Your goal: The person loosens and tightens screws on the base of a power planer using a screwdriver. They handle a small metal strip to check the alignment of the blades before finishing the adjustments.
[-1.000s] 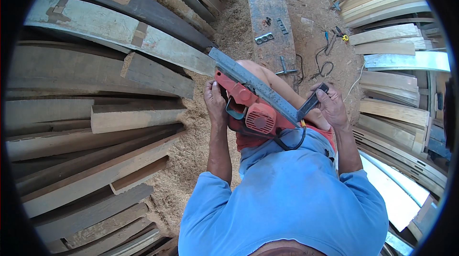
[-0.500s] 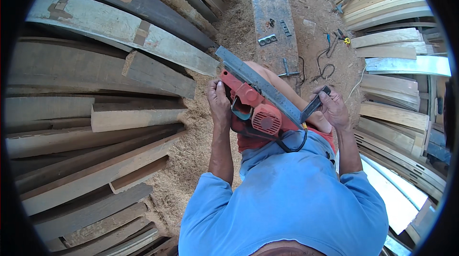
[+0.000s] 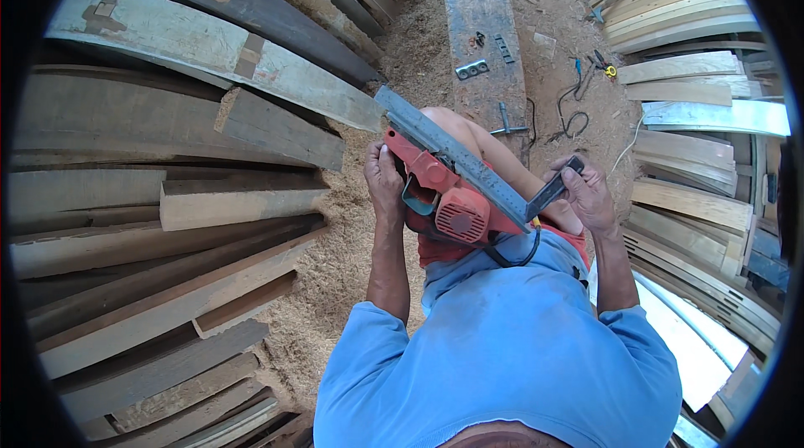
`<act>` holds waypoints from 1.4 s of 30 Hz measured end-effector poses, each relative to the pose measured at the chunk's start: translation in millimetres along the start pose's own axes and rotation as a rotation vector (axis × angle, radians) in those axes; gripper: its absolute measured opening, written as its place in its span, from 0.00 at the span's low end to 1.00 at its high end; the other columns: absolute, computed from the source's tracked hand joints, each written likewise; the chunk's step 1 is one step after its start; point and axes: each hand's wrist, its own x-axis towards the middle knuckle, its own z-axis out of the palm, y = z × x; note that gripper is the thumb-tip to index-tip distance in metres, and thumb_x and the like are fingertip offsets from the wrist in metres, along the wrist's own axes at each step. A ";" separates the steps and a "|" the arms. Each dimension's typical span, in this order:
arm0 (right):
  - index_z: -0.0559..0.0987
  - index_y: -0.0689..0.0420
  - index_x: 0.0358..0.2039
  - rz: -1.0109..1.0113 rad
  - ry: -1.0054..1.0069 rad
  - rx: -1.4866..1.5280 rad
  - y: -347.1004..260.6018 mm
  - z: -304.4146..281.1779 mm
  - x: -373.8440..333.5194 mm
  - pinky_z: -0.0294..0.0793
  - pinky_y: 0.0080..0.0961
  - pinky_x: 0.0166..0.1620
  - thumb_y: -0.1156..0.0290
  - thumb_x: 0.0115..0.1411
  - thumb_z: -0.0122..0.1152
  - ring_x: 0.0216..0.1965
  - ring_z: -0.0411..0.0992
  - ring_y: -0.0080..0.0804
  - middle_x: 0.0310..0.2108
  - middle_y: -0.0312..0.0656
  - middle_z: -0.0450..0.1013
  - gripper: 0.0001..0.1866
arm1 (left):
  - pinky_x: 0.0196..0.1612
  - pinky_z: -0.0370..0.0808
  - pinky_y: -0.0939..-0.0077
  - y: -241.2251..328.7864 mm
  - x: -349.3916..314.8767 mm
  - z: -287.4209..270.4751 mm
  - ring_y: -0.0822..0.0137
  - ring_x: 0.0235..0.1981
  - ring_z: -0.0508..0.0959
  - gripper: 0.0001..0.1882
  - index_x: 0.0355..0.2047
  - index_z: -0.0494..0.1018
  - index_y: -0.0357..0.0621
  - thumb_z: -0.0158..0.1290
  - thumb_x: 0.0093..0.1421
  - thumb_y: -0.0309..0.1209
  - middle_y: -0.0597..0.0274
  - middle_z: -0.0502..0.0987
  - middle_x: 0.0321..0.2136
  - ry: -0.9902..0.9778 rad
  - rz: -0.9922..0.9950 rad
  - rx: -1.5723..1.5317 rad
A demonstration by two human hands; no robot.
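A red electric planer (image 3: 459,209) rests tilted on its side across my lap, its sole facing away from me. My left hand (image 3: 384,176) grips its front end, fingers closed around the edge. Along the sole lies the long grey metal blade of a try square (image 3: 550,198). Closed on the square's dark stock is my right hand (image 3: 588,199), at the planer's rear end. A black cord with a yellow part (image 3: 535,224) leaves the planer near there. The planer's underside details are hidden by the blade.
A worn plank (image 3: 480,4) ahead holds a metal block with round holes (image 3: 471,69), a T-handled wrench (image 3: 504,120) and small parts. On the dusty floor beyond lie a cord (image 3: 576,117) and a yellow-and-black tool (image 3: 610,70). Timber stacks (image 3: 243,205) line both sides.
The try square and planer have shifted slightly, the blade's far end moving a little left. Both hands keep their hold.
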 end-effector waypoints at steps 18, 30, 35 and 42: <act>0.79 0.63 0.49 -0.091 0.118 -0.077 -5.8 21.9 1.9 0.84 0.24 0.44 0.66 0.75 0.59 0.40 0.82 0.24 0.40 0.43 0.83 0.13 | 0.52 0.77 0.66 0.1 -11.9 -28.5 0.66 0.46 0.78 0.22 0.54 0.70 0.39 0.34 0.80 0.44 0.55 0.77 0.49 -0.083 -0.089 0.045; 0.74 0.58 0.41 -0.574 0.156 -0.875 2.0 68.4 -6.7 0.72 0.33 0.41 0.66 0.74 0.57 0.35 0.73 0.37 0.31 0.42 0.71 0.09 | 0.62 0.72 0.59 44.9 -60.2 -6.3 0.56 0.59 0.74 0.31 0.68 0.62 0.31 0.46 0.76 0.45 0.44 0.70 0.60 -0.093 -0.031 0.271; 0.76 0.58 0.46 -0.522 -0.092 -1.066 11.3 80.8 -8.5 0.73 0.43 0.43 0.60 0.68 0.64 0.38 0.73 0.50 0.34 0.48 0.71 0.15 | 0.60 0.75 0.60 28.8 -58.4 -10.9 0.55 0.58 0.75 0.32 0.68 0.61 0.30 0.51 0.75 0.42 0.43 0.70 0.59 -0.058 -0.017 0.399; 0.77 0.58 0.58 -0.447 -0.236 -0.918 5.7 70.6 -21.3 0.74 0.45 0.48 0.46 0.63 0.69 0.42 0.75 0.50 0.38 0.48 0.72 0.33 | 0.56 0.80 0.61 33.8 -57.1 -0.2 0.57 0.56 0.78 0.29 0.68 0.60 0.34 0.49 0.76 0.42 0.47 0.73 0.58 -0.088 -0.082 -0.111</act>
